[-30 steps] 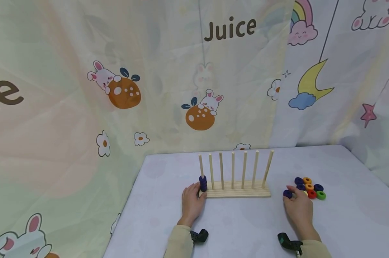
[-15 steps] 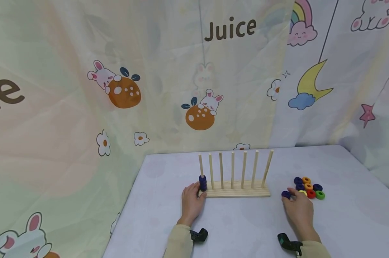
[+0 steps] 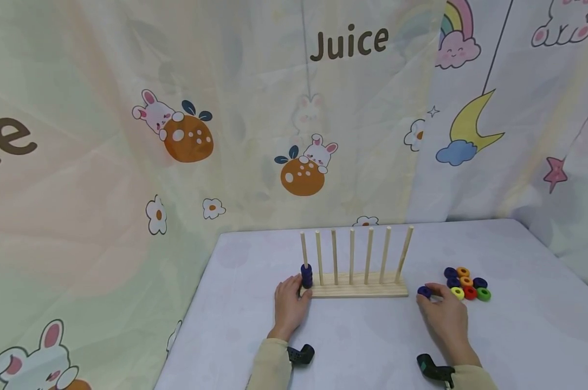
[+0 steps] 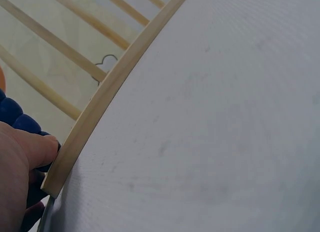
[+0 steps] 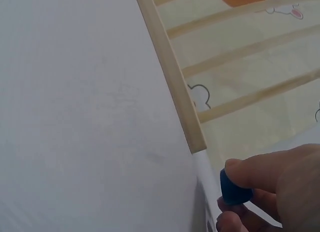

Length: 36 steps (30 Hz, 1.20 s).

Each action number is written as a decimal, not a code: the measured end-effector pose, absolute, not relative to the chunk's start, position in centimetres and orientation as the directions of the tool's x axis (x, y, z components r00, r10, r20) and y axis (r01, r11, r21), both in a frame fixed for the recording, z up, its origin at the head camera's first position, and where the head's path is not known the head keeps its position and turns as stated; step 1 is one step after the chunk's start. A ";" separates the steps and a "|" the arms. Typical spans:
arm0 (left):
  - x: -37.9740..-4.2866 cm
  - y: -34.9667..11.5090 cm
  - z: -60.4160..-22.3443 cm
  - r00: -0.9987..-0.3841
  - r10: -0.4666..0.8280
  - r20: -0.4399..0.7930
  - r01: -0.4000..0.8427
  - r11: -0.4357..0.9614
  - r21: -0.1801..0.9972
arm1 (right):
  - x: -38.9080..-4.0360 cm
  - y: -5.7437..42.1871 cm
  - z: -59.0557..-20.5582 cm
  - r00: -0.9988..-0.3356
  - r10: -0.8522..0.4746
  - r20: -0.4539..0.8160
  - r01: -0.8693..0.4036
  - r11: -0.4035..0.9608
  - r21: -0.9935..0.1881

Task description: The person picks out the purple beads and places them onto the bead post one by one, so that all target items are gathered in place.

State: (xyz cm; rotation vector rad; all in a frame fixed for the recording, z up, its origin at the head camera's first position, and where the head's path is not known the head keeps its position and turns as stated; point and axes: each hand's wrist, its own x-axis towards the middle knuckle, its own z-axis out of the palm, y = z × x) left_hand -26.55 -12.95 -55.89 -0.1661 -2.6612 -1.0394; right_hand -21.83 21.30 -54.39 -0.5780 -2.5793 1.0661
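A wooden peg rack (image 3: 359, 291) with several upright pegs stands near the middle of the table. Several dark blue ring beads (image 3: 306, 276) are stacked on its leftmost peg. My left hand (image 3: 291, 307) grips the rack's left end beside that stack, thumb in front; the left wrist view shows the thumb (image 4: 42, 148) at the base's end, its other fingers mostly hidden. Just right of the rack, my right hand (image 3: 444, 313) pinches a single blue bead (image 3: 424, 292) between thumb and fingers. The same bead (image 5: 234, 188) shows in the right wrist view, beyond the rack's right end.
Loose ring beads lie grouped on the table's right: blue (image 3: 480, 283), orange (image 3: 463, 272), yellow (image 3: 457, 293), red (image 3: 470, 292) and green (image 3: 483, 294). A printed curtain (image 3: 254, 108) hangs behind the white-covered table (image 3: 362, 346).
My right hand has moved slightly left with the blue bead, away from the loose group, uncovering the yellow bead. The left hand keeps its place on the rack.
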 end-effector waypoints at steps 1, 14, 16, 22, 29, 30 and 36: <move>-26.6 -12.9 -55.9 -0.955 0.006 0.295 0.204 0.734 0.647 | -21.8 21.2 -54.3 -0.880 0.458 0.122 0.236 0.647 -0.725; -26.7 -12.9 -55.9 -0.955 0.016 0.297 0.212 0.737 0.642 | -21.6 19.0 -54.0 -0.926 0.359 0.115 0.151 0.631 -0.761; -26.7 -12.9 -56.0 -0.952 0.017 0.307 0.218 0.740 0.637 | -21.7 18.8 -54.0 -0.927 0.352 0.129 0.134 0.633 -0.762; -26.7 -13.0 -56.1 -0.952 0.018 0.306 0.217 0.745 0.631 | -21.6 18.1 -54.1 -0.933 0.336 0.131 0.116 0.624 -0.772; -26.6 -13.0 -56.1 -0.958 0.014 0.287 0.204 0.739 0.642 | -21.7 17.2 -54.4 -0.939 0.322 0.117 0.113 0.614 -0.781; -26.7 -13.0 -56.1 -0.958 0.014 0.288 0.204 0.738 0.643 | -21.7 17.0 -54.5 -0.940 0.321 0.119 0.109 0.610 -0.785; -26.6 -12.9 -56.2 -0.952 0.011 0.305 0.213 0.741 0.637 | -21.8 16.2 -54.6 -0.943 0.309 0.127 0.096 0.614 -0.784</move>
